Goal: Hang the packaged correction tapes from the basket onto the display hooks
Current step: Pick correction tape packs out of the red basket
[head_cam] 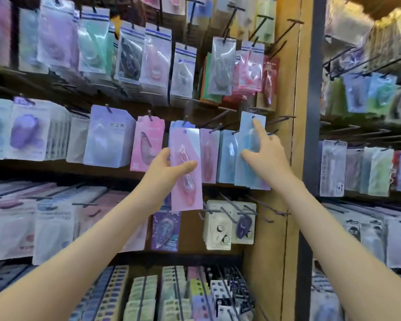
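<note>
While the left hand (169,169) pinches a pink package (186,181) mid-card, the right hand (267,154) grips a blue package (247,135) at the middle-row display hooks (281,117), index finger (258,127) extended toward its top. Judged light, flexible, slippery; best held near the hang-hole.

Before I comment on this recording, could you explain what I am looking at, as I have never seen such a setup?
No machine: one camera sits on a person's head, looking forward and down, so both arms reach in from below. The left hand holds a pink package of correction tape, thumb across its front. The right hand holds a blue package high beside a bare display hook, index finger stretched along its top. Similar packages hang in rows. The basket is out of view.
</note>
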### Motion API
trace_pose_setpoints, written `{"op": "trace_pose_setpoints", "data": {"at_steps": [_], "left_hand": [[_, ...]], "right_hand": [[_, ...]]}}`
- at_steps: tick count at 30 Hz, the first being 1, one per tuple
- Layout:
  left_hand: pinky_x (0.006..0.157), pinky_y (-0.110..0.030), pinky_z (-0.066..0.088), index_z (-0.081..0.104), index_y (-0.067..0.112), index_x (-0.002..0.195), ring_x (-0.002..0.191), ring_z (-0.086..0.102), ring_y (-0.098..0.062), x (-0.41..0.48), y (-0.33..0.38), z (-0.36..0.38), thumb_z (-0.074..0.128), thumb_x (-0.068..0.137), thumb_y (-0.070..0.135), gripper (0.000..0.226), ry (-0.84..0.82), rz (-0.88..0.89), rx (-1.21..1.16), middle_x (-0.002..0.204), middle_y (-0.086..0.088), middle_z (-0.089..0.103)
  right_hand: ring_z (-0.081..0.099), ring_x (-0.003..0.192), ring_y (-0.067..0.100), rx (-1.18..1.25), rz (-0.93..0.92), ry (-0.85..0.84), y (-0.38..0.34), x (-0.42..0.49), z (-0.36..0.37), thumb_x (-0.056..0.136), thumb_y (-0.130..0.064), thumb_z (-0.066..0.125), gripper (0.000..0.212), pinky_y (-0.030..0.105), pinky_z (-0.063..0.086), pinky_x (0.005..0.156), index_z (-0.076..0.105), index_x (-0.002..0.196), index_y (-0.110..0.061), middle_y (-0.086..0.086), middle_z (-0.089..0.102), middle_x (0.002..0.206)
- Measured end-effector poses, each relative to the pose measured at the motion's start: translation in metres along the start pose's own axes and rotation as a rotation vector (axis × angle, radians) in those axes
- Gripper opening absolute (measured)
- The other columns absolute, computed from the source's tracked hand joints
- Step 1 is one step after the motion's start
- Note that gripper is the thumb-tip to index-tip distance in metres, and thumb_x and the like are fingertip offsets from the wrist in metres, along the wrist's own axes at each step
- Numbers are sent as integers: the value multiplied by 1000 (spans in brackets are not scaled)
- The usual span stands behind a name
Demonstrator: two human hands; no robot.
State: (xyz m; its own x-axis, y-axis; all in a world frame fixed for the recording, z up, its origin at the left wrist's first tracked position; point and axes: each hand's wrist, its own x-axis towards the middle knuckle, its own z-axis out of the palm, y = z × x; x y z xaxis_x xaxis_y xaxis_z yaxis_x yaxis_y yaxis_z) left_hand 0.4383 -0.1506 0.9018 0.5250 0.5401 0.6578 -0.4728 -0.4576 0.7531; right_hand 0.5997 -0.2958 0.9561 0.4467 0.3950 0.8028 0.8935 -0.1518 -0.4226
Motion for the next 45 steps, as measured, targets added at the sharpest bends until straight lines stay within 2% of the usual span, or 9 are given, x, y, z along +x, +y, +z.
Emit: {"op": "trace_pose_setpoints", "data": {"at_steps": [13,23,29,31,33,37,41,43,45], "left_hand": [[74,-30,58,55,23,117,95,70,-16,36,-11,25,68,90,24,30,53,57,12,109,-1,69],[76,-29,58,54,27,111,95,69,-14,40,-15,43,69,90,23,27,39,41,82,109,1,68],[88,-38,56,53,29,116,104,66,-15,46,-19,44,71,88,25,34,44,97,207,113,4,67],[88,-38,56,55,23,118,102,67,-15,49,-23,48,72,87,20,35,36,147,241,112,1,68],[82,-34,57,54,18,115,97,68,-15,50,-23,53,67,88,8,32,27,195,278,107,-1,69],[85,-38,57,48,14,119,100,66,-18,54,-20,55,65,87,6,37,-61,252,482,108,-3,66],[98,-17,43,45,27,131,114,54,2,56,-18,46,71,88,26,50,-261,341,601,124,15,56],[105,-17,33,44,21,141,125,40,2,63,-22,34,62,91,42,57,-135,532,874,134,13,47],[111,-36,30,48,16,141,134,39,-19,73,-29,20,48,94,54,61,68,660,1122,145,-5,46]], "right_hand": [[45,99,17,-144,-65,70,42,24,13,98,-38,48,60,31,45,73,21,152,-34,7,39,140],[41,129,37,-194,57,-200,60,64,52,98,-38,49,70,42,40,100,8,154,-31,19,36,144],[51,121,25,205,-58,-42,40,38,52,96,-48,50,63,35,43,95,28,150,-26,8,50,136],[58,95,13,431,-161,-115,21,18,52,93,-42,58,63,19,44,78,28,147,-32,0,55,117],[51,85,11,441,-261,-148,10,7,59,92,-36,62,62,20,43,77,30,145,-36,-6,49,109],[52,104,18,426,-222,-112,11,7,62,95,-26,56,64,35,46,97,26,149,-41,-2,51,129],[47,94,11,351,-221,15,18,14,59,97,-25,49,60,26,42,81,26,150,-40,-5,50,111],[42,96,4,237,-260,76,19,19,57,99,-28,47,57,20,34,76,26,151,-37,-9,46,114],[40,95,4,124,-284,95,19,26,57,100,-30,45,55,17,32,67,26,152,-34,-6,50,122]]}}
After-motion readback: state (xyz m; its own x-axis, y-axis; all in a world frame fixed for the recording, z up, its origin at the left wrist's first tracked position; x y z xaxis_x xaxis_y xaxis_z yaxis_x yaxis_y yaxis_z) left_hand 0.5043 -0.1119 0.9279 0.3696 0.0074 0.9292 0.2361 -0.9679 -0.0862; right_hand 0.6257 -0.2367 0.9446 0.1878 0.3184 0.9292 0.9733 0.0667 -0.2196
